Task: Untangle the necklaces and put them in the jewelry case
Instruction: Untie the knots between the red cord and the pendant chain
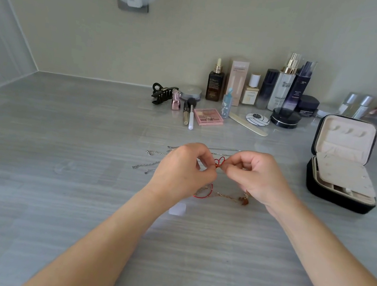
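Over the middle of the grey wood-grain desk (55,197) the two bare hands meet, knuckles up and forearms reaching in from the near edge. The left hand (184,168) has its fingers curled, with thumb and forefinger pressed together on a loop of the red cord necklace (219,162). The right hand (255,175) pinches the same knot of red loops from the other side, its other fingers folded in. The cord is lifted just off the desk between the two pinches, and another arc of red shows lower down, under the left wrist. Lying on the desk beside that arc is a fine gold chain (223,194) with a small brownish pendant at its right end. Thin silver chains (146,164) trail out to the left of the left hand, and one long straight strand runs behind both hands. Well apart to the right stands the black zip-round jewelry case (333,198), open, its lid upright and lined in pale beige, with a beige flap lying over the lower compartments. Along the wall at the back are a black claw hair clip (162,94), a pink eyeshadow palette (207,116), a pale nail file (248,124), a dark brown dropper bottle (215,84) and further bottles and jars.
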